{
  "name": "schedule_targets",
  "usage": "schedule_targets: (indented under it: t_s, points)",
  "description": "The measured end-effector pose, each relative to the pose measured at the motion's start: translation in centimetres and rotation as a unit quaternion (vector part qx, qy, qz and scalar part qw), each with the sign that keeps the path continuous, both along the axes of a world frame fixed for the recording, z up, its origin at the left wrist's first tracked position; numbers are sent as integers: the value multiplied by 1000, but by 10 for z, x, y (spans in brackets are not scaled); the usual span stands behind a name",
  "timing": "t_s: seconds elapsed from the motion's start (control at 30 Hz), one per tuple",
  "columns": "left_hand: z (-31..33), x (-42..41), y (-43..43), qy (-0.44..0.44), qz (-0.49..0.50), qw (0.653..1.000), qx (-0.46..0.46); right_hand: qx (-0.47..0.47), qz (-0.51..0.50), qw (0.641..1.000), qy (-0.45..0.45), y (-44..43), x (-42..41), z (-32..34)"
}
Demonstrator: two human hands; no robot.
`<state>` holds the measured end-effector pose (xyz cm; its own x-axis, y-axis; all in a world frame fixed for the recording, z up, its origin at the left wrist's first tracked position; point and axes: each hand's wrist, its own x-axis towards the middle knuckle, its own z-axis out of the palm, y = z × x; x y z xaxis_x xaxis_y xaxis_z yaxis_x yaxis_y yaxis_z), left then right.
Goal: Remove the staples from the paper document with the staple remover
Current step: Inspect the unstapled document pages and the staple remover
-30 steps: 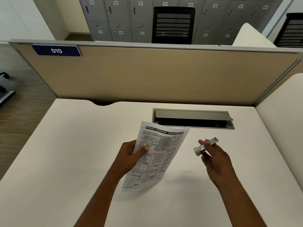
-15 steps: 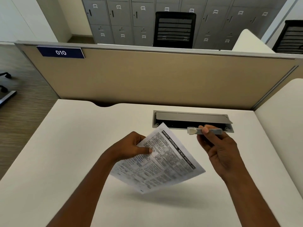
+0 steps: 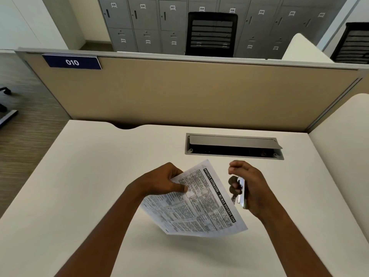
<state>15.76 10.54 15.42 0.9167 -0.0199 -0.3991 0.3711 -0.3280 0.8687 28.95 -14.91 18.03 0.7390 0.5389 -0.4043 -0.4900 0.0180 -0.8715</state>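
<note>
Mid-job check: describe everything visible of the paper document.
The paper document is white, densely printed in black boxed columns, with a black title band along its right-hand edge. It is turned diagonally, printed face up, held clear of the white desk, casting a shadow. The left hand pinches its upper left edge, thumb on the printed face. No staple can be made out. The staple remover in the right hand sits beside the title edge.

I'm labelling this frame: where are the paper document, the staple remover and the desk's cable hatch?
paper document [image 3: 199, 208], head view, printed middle of the sheet.
staple remover [image 3: 241, 194], head view, its silver metal side.
cable hatch [image 3: 231, 141], head view, its raised grey flap.
</note>
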Motion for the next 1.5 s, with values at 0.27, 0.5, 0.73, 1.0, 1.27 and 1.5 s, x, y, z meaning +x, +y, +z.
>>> schedule_targets:
  t_s: [0.27, 0.5, 0.73, 1.0, 1.27, 1.5]
  points:
    - [-2, 5, -1, 2, -19, 999, 43, -141, 211, 945, -206, 2, -6, -2]
    - [-11, -3, 6, 5, -24, 995, 93, -129, 165, 940, -269, -2, -2, -9]
    - [-45, -45, 47, 67, 76, 974, 203, -123, 45, 951, -279, -32, 15, -25]
    - [-54, -65, 43, -59, 271, 961, 13, -135, -24, 963, -234, -45, 12, -59]
    - [-72, -75, 25, -147, 361, 920, 38, -168, -60, 955, -235, -43, -4, -92]
    - [-123, -86, 2, -103, 384, 914, 77, -190, -76, 953, -224, -38, -26, -127]
